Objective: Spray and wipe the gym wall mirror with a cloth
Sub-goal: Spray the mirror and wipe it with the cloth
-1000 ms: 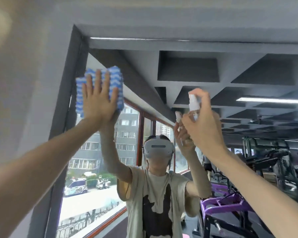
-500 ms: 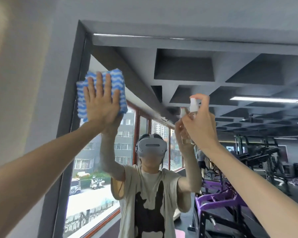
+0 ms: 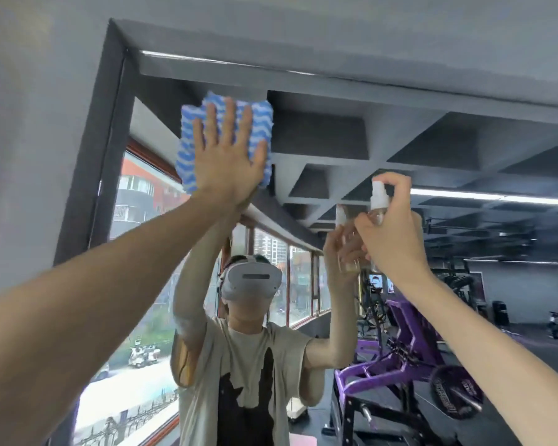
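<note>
- Two hands are raised to the upper part of the mirror, close under its dark frame.
- The left hand lies flat with fingers straight and spread. It presses the blue-and-white striped cloth against the glass near the top left corner and curls round nothing.
- The right hand is wrapped round a small clear spray bottle, with the forefinger resting on top of the white nozzle. It holds the bottle near the glass, to the right of the cloth and a little lower.
- Progress, as a judgement: the work looks to be in its spray-and-wipe stretch along the top edge (no mist, drops or streaks can be made out, so how much is already clean cannot be told).
- Left to do, most likely: the wide area to the right and everything lower down, where the person's reflection and the purple gym machine show.
</note>
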Demonstrator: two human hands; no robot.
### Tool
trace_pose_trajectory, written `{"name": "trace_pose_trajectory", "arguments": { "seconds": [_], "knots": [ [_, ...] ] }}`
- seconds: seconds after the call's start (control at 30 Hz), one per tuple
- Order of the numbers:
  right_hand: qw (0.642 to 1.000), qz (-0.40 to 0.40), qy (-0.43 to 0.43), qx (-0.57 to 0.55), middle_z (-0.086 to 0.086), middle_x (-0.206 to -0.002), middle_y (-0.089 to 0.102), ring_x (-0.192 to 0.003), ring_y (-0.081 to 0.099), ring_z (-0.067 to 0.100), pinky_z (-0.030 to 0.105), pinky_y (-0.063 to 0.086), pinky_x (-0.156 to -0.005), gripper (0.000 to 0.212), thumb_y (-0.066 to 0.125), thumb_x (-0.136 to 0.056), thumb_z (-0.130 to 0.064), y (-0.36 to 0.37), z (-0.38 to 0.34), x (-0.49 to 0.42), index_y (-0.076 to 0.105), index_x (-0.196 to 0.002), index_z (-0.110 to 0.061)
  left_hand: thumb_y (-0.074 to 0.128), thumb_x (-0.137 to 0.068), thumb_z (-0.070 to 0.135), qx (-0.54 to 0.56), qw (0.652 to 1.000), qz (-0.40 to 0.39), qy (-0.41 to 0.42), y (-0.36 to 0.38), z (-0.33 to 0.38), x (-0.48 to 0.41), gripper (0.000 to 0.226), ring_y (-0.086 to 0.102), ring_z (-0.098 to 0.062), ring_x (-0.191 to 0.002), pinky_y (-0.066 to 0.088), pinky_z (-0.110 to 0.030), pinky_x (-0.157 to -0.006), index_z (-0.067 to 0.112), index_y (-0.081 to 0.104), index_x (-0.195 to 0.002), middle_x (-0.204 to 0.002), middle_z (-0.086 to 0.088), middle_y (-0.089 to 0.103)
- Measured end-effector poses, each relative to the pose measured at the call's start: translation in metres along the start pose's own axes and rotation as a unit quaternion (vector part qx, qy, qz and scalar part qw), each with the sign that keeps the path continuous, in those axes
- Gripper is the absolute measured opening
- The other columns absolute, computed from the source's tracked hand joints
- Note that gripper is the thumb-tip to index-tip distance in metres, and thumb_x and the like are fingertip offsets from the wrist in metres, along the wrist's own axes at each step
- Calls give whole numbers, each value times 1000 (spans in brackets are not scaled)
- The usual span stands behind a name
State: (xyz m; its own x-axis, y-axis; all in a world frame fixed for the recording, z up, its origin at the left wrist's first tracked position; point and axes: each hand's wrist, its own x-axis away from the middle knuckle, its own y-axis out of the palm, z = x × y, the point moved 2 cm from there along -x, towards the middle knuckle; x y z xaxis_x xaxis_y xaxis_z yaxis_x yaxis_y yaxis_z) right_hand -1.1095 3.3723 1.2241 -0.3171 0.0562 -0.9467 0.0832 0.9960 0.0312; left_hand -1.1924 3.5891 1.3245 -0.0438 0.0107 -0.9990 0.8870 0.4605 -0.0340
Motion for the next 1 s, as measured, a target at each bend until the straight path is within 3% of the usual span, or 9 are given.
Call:
{"name": "trace_pose_trajectory", "arguments": {
  "seconds": [0.07, 0.13, 0.2, 0.37, 0.53, 0.63, 0.73, 0.87, 1.0],
  "knots": [
    [1000, 13, 16, -5, 3, -74, 57, -47, 54, 15, 29, 47, -46, 42, 59, -92, -6, -11, 10, -2, 38, -122, -24, 9, -97, 54, -6, 986, 4, 164, 13, 46, 36, 65, -1, -32, -148, -5, -45, -119, 24, 7, -154, -162, -6, 6],
    [999, 26, 19, 15, 0, -70, 53, -52, 53, 19, 28, 43, -49, 43, 57, -90, -4, -22, 23, -3, 38, -124, -22, 17, -97, 55, -6, 898, -37, 439, 25, 90, 95, 64, 8, -33, -148, 4, -48, -120, 24, 18, -153, -160, -6, 17],
    [998, 29, 8, 54, 0, -70, 54, -59, 54, 22, 26, 42, -50, 44, 58, -90, -4, -32, 34, -2, 37, -125, -22, 25, -97, 54, -15, 841, -54, 539, 30, 98, 107, 62, 15, -31, -147, 10, -48, -119, 24, 25, -151, -158, -5, 25],
    [998, 6, -5, 63, 3, -74, 59, -58, 58, 21, 31, 45, -48, 45, 61, -93, -16, -70, 66, -7, 32, -125, -26, 13, -96, 54, 11, 994, 42, 104, 27, 86, 5, 65, 9, -34, -148, 1, -44, -118, 22, 19, -153, -160, -9, 16],
    [999, -4, 32, -9, 12, -105, 56, -70, 57, 18, 14, 44, -46, 54, 56, -95, -11, -128, 116, -33, 26, -136, -30, 23, -100, 45, 27, 990, 27, -136, 35, 160, -25, 66, -5, -43, -145, -2, -55, -118, 12, 5, -154, -160, -19, -1],
    [1000, 22, 16, -6, 7, -128, 50, -99, 57, 20, 12, 46, -62, 63, 58, -95, -13, -164, 142, -52, 25, -147, -28, 18, -100, 48, 14, 994, 16, -106, 47, 240, -31, 67, -7, -40, -146, -3, -53, -118, 12, 0, -154, -160, -18, -5],
    [999, 35, 6, -7, 6, -132, 49, -107, 57, 28, 38, 54, -82, 65, 59, -93, -13, -202, 166, -65, 27, -147, -29, 13, -100, 50, 19, 999, -20, -27, 59, 335, -27, 68, -13, -37, -146, -7, -51, -118, 14, -7, -153, -160, -15, -12],
    [1000, 31, 2, 3, -1, -113, 50, -78, 60, 12, 13, 46, -55, 65, 60, -92, -9, -248, 194, -72, 28, -146, -29, 9, -100, 52, 21, 992, -63, 109, 79, 441, -18, 67, -16, -32, -146, -8, -49, -118, 17, -10, -153, -160, -10, -14],
    [998, 40, 40, 15, 0, -86, 56, -52, 55, 0, 10, 41, -45, 57, 60, -91, -5, -291, 226, -66, 36, -137, -30, 9, -101, 51, 27, 984, -84, 154, 81, 482, -28, 63, -15, -26, -147, -11, -44, -119, 22, -6, -154, -161, -4, -12]
  ]
}}
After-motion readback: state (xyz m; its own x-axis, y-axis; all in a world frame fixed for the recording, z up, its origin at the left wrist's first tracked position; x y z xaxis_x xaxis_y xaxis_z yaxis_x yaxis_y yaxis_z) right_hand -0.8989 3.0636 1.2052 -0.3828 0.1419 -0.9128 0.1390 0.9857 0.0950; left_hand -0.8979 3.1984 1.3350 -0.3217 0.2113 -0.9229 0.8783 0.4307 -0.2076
